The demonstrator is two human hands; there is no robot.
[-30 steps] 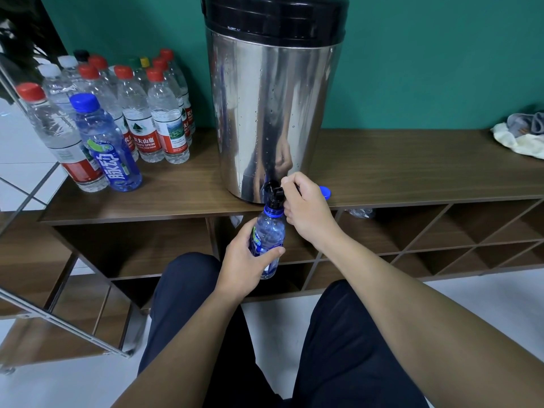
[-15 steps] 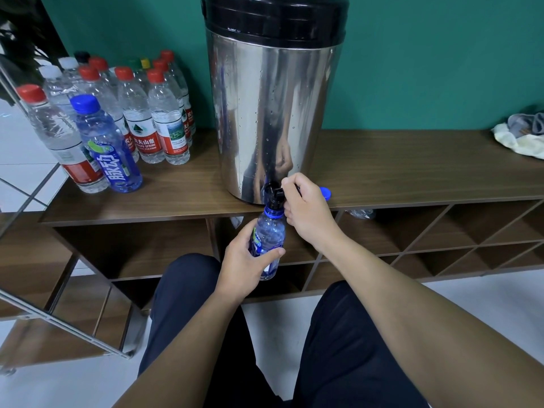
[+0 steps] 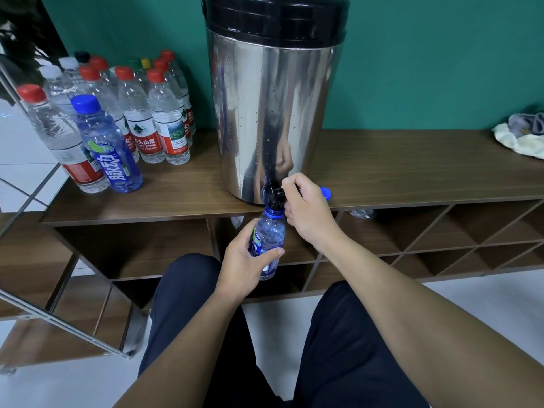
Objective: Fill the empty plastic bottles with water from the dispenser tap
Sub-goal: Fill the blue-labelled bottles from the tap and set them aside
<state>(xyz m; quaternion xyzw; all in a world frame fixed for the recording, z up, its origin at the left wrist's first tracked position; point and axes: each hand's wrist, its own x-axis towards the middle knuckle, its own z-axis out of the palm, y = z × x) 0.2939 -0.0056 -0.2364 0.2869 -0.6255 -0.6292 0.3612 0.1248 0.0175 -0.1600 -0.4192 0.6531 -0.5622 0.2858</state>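
Observation:
A tall steel dispenser (image 3: 273, 119) with a black lid stands on the wooden shelf top (image 3: 412, 169). Its black tap (image 3: 274, 195) juts out over the front edge. My left hand (image 3: 245, 265) grips a small blue plastic bottle (image 3: 268, 235) upright, its open blue neck right under the tap. My right hand (image 3: 306, 212) curls round the tap's lever. A blue cap (image 3: 326, 192) lies on the shelf just behind my right hand.
Several capped bottles (image 3: 141, 113), mostly red-topped, stand at the shelf's left end with a larger blue bottle (image 3: 109, 148) in front. A crumpled cloth (image 3: 522, 136) lies at the far right. Open cubbies (image 3: 441, 240) run below; my knees sit close to them.

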